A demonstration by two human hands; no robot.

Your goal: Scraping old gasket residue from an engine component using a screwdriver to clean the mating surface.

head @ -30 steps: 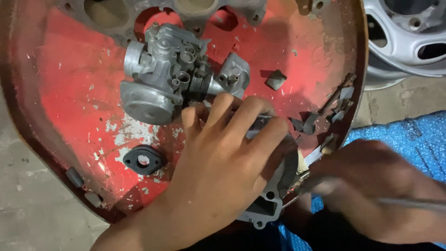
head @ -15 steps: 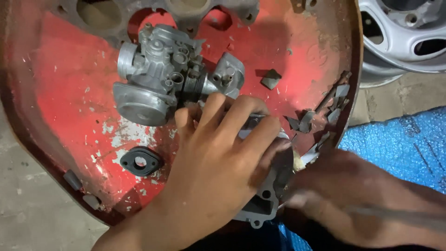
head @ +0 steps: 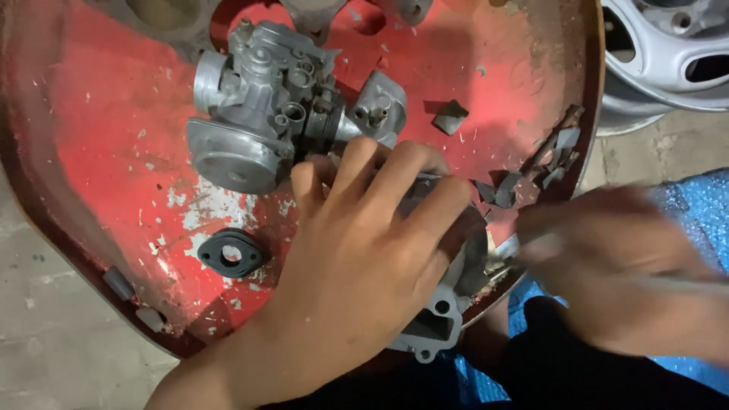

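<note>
**Left hand pins a grey metal part on a red tray; right hand blurred beside it**

Head view: the left hand [head: 364, 258] lies palm-down with its fingers spread and curled over a grey metal part [head: 437, 323], pressing it against the near rim of the worn red tray [head: 99, 137]. Only the part's lower flange, with an oblong opening and bolt ears, shows below the palm. The right hand [head: 615, 273] is smeared by motion just right of the part at the tray's edge; a thin pale streak crosses it, and I cannot tell whether its grip is spread or pinched on anything. Just beyond the left fingertips sits a silver carburettor [head: 266, 106], close to them. A small black flanged gasket [head: 231, 253] lies on the tray left of the wrist. Dark scraps [head: 531, 171] are scattered near the right rim. A silver wheel rim [head: 668, 53] rests outside the tray at upper right, and blue sheeting [head: 699, 205] lies under the right hand.
</note>
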